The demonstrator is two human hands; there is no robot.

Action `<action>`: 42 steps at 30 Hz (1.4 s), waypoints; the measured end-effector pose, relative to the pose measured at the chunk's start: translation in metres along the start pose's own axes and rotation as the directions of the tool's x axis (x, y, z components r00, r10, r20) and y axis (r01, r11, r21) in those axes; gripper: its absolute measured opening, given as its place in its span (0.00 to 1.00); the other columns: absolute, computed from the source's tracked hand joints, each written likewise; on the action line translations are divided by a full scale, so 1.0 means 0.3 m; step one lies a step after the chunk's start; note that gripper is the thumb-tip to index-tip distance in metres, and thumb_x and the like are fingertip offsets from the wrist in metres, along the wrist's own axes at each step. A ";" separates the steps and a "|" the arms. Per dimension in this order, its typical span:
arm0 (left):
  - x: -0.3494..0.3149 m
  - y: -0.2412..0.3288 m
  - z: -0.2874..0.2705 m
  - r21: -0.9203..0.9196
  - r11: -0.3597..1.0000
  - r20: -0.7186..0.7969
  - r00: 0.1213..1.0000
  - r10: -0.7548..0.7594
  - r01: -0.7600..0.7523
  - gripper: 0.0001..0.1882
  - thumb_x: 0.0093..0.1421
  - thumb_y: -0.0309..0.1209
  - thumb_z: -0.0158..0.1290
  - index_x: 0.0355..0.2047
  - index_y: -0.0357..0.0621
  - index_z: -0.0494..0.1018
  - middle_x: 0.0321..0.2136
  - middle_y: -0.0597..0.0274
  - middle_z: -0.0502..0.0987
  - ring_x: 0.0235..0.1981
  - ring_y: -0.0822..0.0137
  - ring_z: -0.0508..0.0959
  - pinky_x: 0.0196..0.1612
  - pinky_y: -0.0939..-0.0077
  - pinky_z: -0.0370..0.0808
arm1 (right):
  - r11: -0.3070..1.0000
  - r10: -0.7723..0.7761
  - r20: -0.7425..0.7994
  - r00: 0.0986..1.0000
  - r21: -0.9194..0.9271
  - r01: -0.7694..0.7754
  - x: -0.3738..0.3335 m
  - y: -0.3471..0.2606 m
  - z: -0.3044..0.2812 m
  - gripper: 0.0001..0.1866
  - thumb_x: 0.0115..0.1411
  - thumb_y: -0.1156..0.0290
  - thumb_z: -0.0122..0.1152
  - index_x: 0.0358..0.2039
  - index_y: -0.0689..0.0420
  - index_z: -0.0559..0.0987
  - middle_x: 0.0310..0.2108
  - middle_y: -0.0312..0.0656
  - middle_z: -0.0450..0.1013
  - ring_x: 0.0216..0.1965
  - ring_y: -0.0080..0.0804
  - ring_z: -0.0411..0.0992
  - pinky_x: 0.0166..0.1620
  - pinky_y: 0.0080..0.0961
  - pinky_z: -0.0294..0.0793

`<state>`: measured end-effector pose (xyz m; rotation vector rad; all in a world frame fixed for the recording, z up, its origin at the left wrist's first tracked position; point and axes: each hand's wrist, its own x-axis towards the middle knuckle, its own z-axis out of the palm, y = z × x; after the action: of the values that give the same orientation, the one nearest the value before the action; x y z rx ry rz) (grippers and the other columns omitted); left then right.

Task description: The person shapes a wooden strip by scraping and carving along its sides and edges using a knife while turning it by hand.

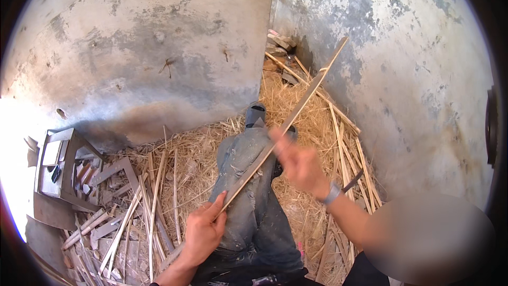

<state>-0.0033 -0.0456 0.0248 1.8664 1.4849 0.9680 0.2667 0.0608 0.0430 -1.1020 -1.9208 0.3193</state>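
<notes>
A long, flat wooden strip (254, 167), brown on its face with a pale edge, runs slantwise across my legs from lower left to upper right. Near its lower end my left hand (203, 230) is closed around it, thumb along the top. My right hand (300, 165) is at the strip's middle, smeared by motion. Its fingers seem to touch the strip, but the blur hides whether they grip it or hold anything. The strip's far end points up in front of the right wall. My outstretched legs (248, 196) in dusty dark trousers lie beneath it.
Straw-like shavings (198, 180) cover the floor. Thin pale sticks (159, 196) lie at left, with more sticks (346, 153) along the right wall. A small wooden stool-like frame (66, 167) stands far left. Worn plaster walls (174, 37) meet ahead. A blurred patch covers the lower right.
</notes>
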 end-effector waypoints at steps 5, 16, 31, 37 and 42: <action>0.012 0.012 -0.007 -0.022 0.999 -0.028 0.999 -0.035 0.035 0.19 0.61 0.20 0.58 0.53 0.34 0.80 0.22 0.52 0.77 0.22 0.67 0.77 0.30 0.71 0.72 | 0.999 -0.029 -0.024 0.999 0.017 0.029 -0.040 0.005 0.046 0.26 0.72 0.67 0.56 0.70 0.49 0.70 0.48 0.49 0.82 0.17 0.25 0.74 0.24 0.25 0.75; 0.019 -0.016 -0.013 -0.238 0.926 0.112 0.955 -0.274 0.294 0.16 0.66 0.28 0.59 0.53 0.34 0.80 0.22 0.52 0.79 0.22 0.72 0.76 0.28 0.73 0.73 | 0.987 0.035 0.008 0.999 0.158 -0.036 -0.055 -0.063 0.061 0.20 0.74 0.70 0.55 0.64 0.55 0.77 0.19 0.40 0.77 0.16 0.17 0.62 0.23 0.22 0.68; 0.031 -0.018 -0.042 -0.279 0.887 0.167 0.928 -0.332 0.367 0.11 0.68 0.26 0.58 0.46 0.33 0.83 0.24 0.65 0.80 0.27 0.78 0.77 0.33 0.79 0.73 | 0.988 0.004 -0.071 0.997 0.153 0.007 0.076 0.035 0.030 0.22 0.72 0.68 0.57 0.65 0.52 0.76 0.36 0.50 0.84 0.17 0.23 0.69 0.25 0.26 0.71; 0.031 -0.048 -0.117 -0.121 0.959 0.239 0.945 -0.224 0.258 0.19 0.66 0.33 0.62 0.53 0.35 0.79 0.28 0.49 0.84 0.31 0.61 0.87 0.38 0.67 0.79 | 0.990 0.132 -0.155 0.979 -0.023 -0.137 0.152 0.135 -0.084 0.20 0.71 0.70 0.58 0.63 0.52 0.79 0.27 0.44 0.81 0.18 0.20 0.58 0.24 0.22 0.64; -0.084 -0.140 -0.329 0.074 0.954 0.456 0.841 -0.291 0.290 0.26 0.64 0.39 0.63 0.58 0.37 0.75 0.28 0.49 0.84 0.31 0.50 0.86 0.36 0.64 0.80 | 0.987 0.158 -0.128 0.979 -0.009 -0.161 0.133 0.161 -0.086 0.20 0.71 0.70 0.59 0.63 0.51 0.79 0.17 0.39 0.69 0.19 0.18 0.56 0.23 0.24 0.58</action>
<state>-0.1107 -0.0614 0.0444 1.6541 1.4078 0.3395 0.3056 0.1156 0.0522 -1.2624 -1.7308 0.3120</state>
